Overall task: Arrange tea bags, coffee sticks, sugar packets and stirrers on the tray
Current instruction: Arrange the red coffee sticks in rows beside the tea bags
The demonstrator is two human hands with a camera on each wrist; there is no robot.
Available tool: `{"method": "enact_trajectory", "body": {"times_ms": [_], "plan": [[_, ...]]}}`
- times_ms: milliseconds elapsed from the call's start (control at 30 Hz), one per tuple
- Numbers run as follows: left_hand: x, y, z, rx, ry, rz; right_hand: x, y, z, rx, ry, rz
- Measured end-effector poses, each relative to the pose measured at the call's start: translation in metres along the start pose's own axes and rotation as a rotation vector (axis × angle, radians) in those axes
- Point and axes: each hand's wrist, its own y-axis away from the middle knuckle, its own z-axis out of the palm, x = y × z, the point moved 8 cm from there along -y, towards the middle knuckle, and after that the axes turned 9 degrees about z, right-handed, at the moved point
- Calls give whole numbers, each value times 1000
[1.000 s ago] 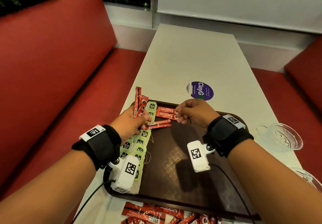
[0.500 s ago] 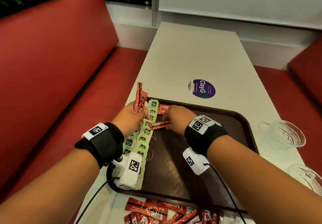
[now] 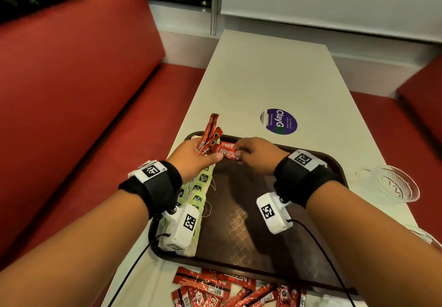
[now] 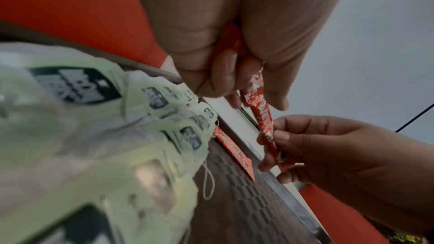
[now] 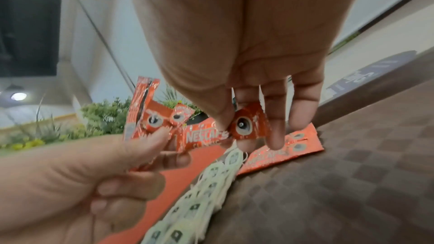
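Both hands meet over the far left corner of the brown tray, which sits on a white table between red benches.

The left hand clenches a small bunch of red coffee sticks that stand up and fan out above the fist. At least three show in the right wrist view; the exact count is hidden inside the fingers.

The right hand pinches one end of a single coffee stick between thumb and fingers. That stick runs sideways between the two hands, and its other end is under the left thumb, so both hands are holding it at once. It hangs just above the tray, not lying on it.

One more red stick lies flat on the tray along the far edge, right behind the held one. Whether a second lies beneath it I cannot tell.

Down the left side of the tray runs a row of pale green tea bags, overlapping like tiles, with strings trailing onto the tray. About eight tags can be counted in the head view; the left wrist camera covers the nearer ones.

On the table in front of the tray's near edge lies a loose pile of red sticks, roughly ten, cut off by the frame.

Two glass dishes stand to the right of the tray: one whole, the other only partly in view. A round purple sticker sits on the table beyond the tray.
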Motion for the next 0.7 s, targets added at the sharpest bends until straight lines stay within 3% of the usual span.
{"method": "enact_trajectory", "body": {"times_ms": [167, 333, 400, 533, 700], "plan": [[-5, -2, -3, 60, 37, -57, 12, 13, -5, -85, -482, 94], [-11, 3, 13, 31, 520, -239, 24, 21, -6, -126, -932, 199], [-13, 5, 13, 36, 559, -270, 30, 21, -5, -117, -1055, 242], [-15, 4, 4, 23, 315, -241, 47, 21, -1, -96, -1119, 343], [-20, 6, -4, 84, 422, -245, 65, 22, 9, -21, -826, 520]]}}
